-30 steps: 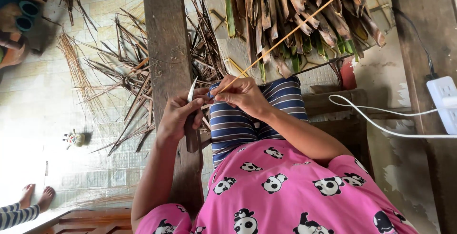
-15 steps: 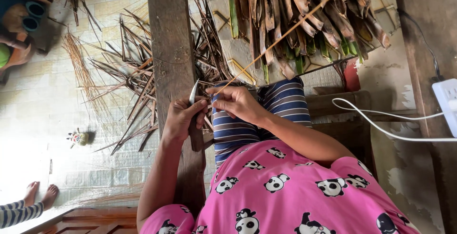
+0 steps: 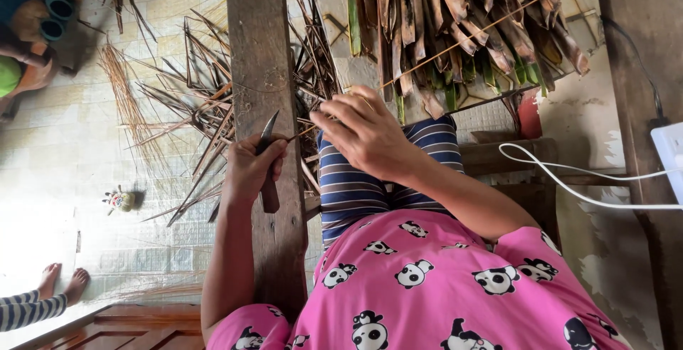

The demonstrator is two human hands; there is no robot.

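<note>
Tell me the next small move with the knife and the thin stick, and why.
Probably draw the thin stick back across the knife blade. The left hand grips the knife with its blade upright, the right hand pinches the stick's end beside it, and most of the stick's length lies beyond, over the dried leaves.

wooden post [image 3: 262, 72] hard beside left hand [image 3: 249, 168], leaf scraps [image 3: 192, 101] littering floor left, bare tiles [image 3: 64, 151] open beyond

just the one head cam, looking steeply down over the pink shirt [image 3: 427, 286], sitting close above both hands, fingers [image 3: 334, 119] landing mid-frame, tiled floor [image 3: 64, 144] stretching beyond them
</note>
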